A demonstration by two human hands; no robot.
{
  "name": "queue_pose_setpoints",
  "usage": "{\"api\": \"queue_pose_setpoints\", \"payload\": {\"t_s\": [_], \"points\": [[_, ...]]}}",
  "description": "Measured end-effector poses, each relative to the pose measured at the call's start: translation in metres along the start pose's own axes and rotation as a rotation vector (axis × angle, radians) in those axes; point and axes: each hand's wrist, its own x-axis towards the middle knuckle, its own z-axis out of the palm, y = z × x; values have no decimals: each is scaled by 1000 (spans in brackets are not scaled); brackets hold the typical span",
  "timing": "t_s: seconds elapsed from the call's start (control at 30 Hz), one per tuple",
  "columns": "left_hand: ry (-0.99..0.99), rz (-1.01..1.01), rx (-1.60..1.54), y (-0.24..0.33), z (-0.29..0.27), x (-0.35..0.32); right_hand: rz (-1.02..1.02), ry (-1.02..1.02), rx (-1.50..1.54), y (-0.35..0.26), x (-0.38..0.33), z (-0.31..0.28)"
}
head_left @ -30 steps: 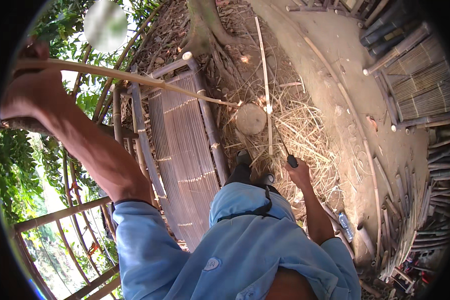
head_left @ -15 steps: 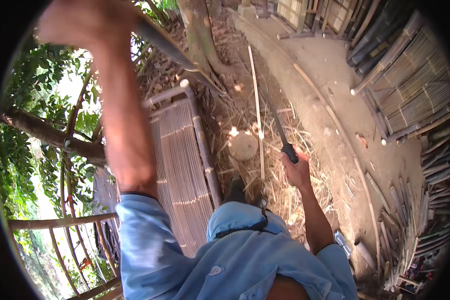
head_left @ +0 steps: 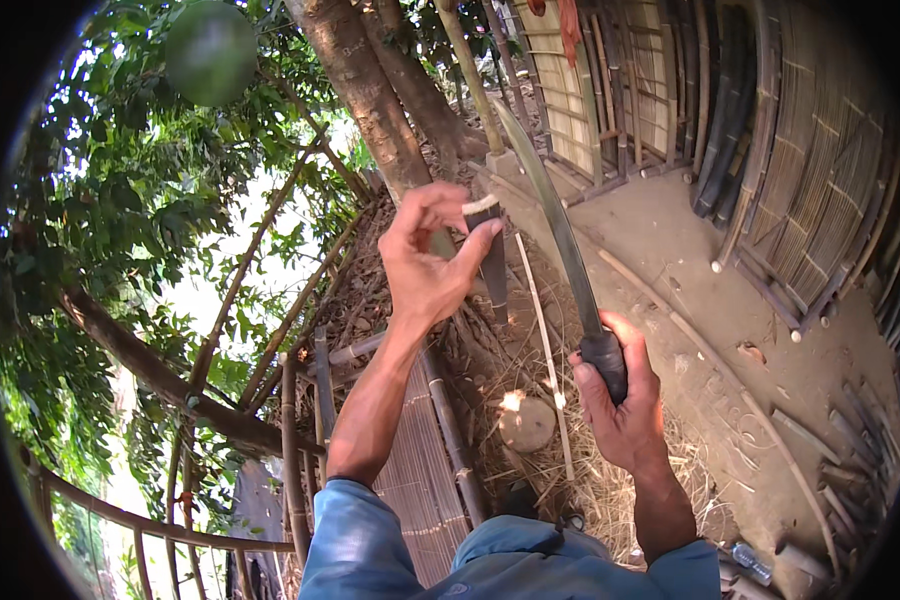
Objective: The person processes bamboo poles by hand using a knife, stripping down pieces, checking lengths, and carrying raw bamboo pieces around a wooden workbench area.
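Observation:
My left hand (head_left: 428,250) pinches a dark split bamboo piece (head_left: 492,265) near its pale, cut upper end, with its narrower end hanging downward. To the right, my right hand (head_left: 625,410) wraps round the black handle of a machete (head_left: 562,225). The long curved blade points up and slightly left, apart from the bamboo. Below my hands, a round wooden block (head_left: 527,425) sits among shavings. A thin pale strip (head_left: 543,345) stretches past the block's right side.
A slatted bamboo bench (head_left: 420,480) stands on the left. Tree trunks (head_left: 365,90) and foliage rise beyond it. Woven bamboo panels (head_left: 820,160) lean at the right. A long pole (head_left: 710,350) lies along the dirt ground, with cut bamboo pieces and a plastic bottle (head_left: 750,563) at lower right.
My left hand has come down from the upper left with the bamboo piece, whose cut end now faces up. My right hand has raised the machete closer. The view has tilted upward.

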Motion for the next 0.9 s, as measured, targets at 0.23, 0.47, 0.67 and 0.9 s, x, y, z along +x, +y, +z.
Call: {"api": "queue_pose_setpoints", "payload": {"t_s": [0.23,0.47,0.67,0.9], "points": [[-40,140,97,2,-7,-15,-229,-76,-90,-34,8,7],[-118,132,114,5,-4,-18,-142,-108,-34,-40,4,18],[-149,91,163,11,7,-16,-193,-77,-137,-36,-2,13],[-162,105,103,10,17,-16,-259,-19,-194,-33,-4,9]]}}
